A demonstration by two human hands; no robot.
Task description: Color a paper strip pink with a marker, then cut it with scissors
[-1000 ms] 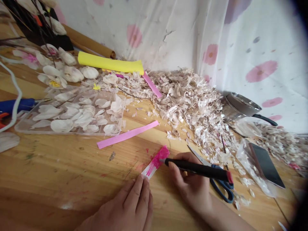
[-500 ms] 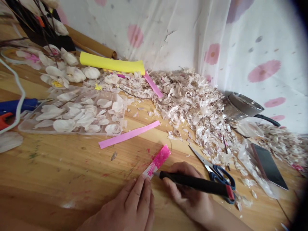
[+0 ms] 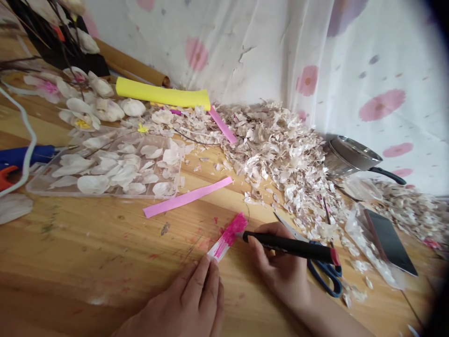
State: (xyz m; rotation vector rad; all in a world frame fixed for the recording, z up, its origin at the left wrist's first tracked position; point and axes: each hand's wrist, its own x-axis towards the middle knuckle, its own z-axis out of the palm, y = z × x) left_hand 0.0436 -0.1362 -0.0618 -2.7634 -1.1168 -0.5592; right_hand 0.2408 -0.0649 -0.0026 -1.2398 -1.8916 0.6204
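A small white strip (image 3: 222, 246), coloured bright pink over most of its length, lies slantwise on the wooden table. My left hand (image 3: 191, 299) is stretched flat, fingertips pressing the strip's lower end against the tabletop; its thumb is hidden. In my right hand (image 3: 280, 267) is a black marker (image 3: 291, 245) with a red end, gripped between thumb and fingers. The marker's tip touches or nearly touches the strip's right edge, near its pink upper part. Behind my right hand lie scissors (image 3: 326, 271) with dark blue handles, partly covered by the hand and marker.
A pale pink strip (image 3: 187, 197) lies ahead of my hands. Beyond it are a clear tray (image 3: 105, 193) of white petals, a yellow roll (image 3: 163, 93) and a large heap of dried petals (image 3: 273, 140). At right are a metal pot (image 3: 351, 157) and a phone (image 3: 391, 241).
My right hand has moved the marker up and slightly right along the strip, from its lower part to the upper part. My left hand stays in place.
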